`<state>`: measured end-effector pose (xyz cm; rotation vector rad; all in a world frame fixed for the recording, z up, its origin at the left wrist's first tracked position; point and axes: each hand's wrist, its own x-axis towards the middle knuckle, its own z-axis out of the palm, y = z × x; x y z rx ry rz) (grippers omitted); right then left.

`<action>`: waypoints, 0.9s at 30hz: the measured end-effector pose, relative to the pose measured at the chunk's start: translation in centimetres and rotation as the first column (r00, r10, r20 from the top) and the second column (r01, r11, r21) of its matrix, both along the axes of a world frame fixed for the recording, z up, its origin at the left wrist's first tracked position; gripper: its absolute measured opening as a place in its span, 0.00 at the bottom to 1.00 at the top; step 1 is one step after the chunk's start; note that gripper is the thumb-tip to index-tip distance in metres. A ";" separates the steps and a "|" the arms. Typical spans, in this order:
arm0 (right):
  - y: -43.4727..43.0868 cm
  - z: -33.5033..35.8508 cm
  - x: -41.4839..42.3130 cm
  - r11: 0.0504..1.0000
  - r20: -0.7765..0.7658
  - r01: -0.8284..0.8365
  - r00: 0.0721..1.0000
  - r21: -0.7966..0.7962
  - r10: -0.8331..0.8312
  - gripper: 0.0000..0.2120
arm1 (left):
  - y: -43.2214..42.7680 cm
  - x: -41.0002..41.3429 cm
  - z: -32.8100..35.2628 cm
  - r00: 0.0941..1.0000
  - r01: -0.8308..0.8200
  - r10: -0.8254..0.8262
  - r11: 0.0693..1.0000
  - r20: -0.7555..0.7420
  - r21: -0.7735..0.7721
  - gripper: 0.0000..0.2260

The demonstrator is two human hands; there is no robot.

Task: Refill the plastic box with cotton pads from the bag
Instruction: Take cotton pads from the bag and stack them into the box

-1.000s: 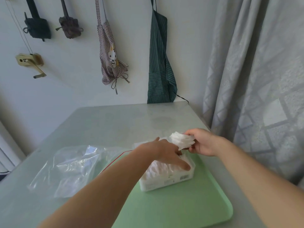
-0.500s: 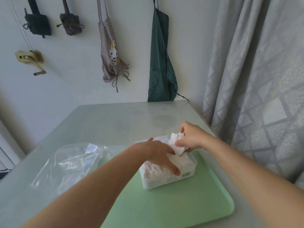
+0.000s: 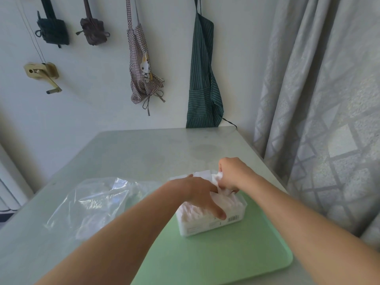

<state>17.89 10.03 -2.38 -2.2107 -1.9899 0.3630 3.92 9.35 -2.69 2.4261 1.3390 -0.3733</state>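
on the green tray the clear rectangular plastic box holds fluffy white cotton pads, left hand pressing them with spread fingers, right hand pinching a bunch at its far end.

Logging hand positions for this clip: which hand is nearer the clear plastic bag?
Left. The left hand presses the cotton pads in the plastic box, right of the bag; the right hand grips pads at the box's far side, farther off.
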 end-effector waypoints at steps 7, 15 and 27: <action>-0.7 -1.0 -1.7 0.989 0.199 -0.046 0.980 0.143 0.017 0.08 | 0.1 0.2 0.2 0.994 -0.009 0.011 1.000 0.110 -0.011 0.32; -0.8 0.3 -1.5 0.993 0.168 -0.082 0.981 -0.086 0.096 0.08 | 0.8 0.4 -0.5 1.000 0.003 -0.003 1.000 0.001 0.012 0.31; -1.1 0.2 -1.3 0.993 0.221 -0.096 0.972 0.067 0.079 0.10 | 0.0 0.4 0.6 0.998 0.026 -0.024 0.999 0.057 -0.021 0.33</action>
